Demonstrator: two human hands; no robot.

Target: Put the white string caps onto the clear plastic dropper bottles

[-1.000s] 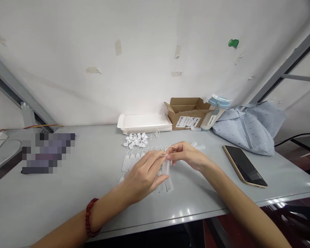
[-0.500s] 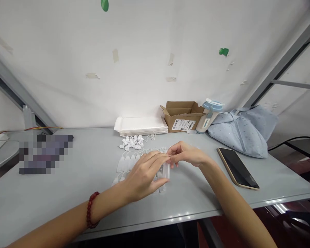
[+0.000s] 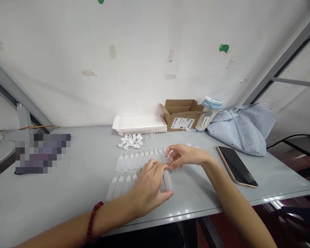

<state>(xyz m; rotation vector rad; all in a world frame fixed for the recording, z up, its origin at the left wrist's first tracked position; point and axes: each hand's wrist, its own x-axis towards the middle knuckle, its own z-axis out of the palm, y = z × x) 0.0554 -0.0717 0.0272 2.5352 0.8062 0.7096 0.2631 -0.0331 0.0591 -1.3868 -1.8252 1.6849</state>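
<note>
My left hand (image 3: 149,186), with a red bead bracelet on the wrist, curls round a small translucent plastic bottle (image 3: 167,180) and holds it low over the grey table (image 3: 74,186). My right hand (image 3: 183,156) pinches something small and white at the bottle's top; I cannot tell what. Two rows of like bottles (image 3: 136,160) lie on the table just left of my hands, the nearer row (image 3: 120,184) partly hidden by my left hand. A heap of small white caps (image 3: 130,141) lies behind them.
A stack of white flat packs (image 3: 139,124), an open cardboard box (image 3: 181,113), a tumbler with a blue lid (image 3: 208,115) and a pale blue bag (image 3: 241,129) stand along the wall. A phone (image 3: 236,165) lies face up at the right. A blurred dark object (image 3: 41,153) lies at the left.
Both hands have come down towards the table with the bottle. More of the bottle rows shows to the left of my left hand.
</note>
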